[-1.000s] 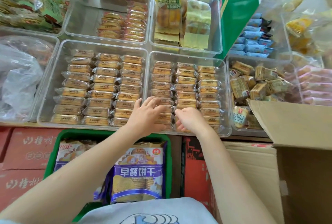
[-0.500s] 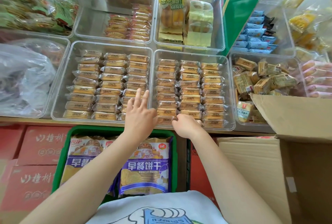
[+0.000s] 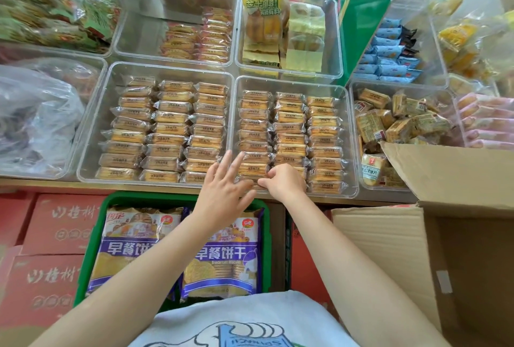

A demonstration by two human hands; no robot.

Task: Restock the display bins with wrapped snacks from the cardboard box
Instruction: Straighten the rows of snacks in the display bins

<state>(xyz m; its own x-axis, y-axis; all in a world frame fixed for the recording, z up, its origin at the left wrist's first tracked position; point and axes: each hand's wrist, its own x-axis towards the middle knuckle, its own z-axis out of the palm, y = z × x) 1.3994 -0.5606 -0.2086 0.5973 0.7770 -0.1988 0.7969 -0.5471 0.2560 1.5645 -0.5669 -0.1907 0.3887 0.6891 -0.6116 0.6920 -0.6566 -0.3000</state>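
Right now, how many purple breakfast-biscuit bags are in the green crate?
2: left purple bag and right purple bag, side by side in the green crate below the bins. The forearms cover parts of both; more may lie beneath.

Your right hand [image 3: 285, 181] covers the front packets of the middle row in the clear bin [image 3: 351, 152], so you cannot tell what its curled fingertips pinch. Your left hand [image 3: 222, 193], just beside it, hides the bin's front left corner. The cardboard box [image 3: 417, 249] to the right of your hands is cut by the picture's edge, its inside dark. The packets' print is too small to read.
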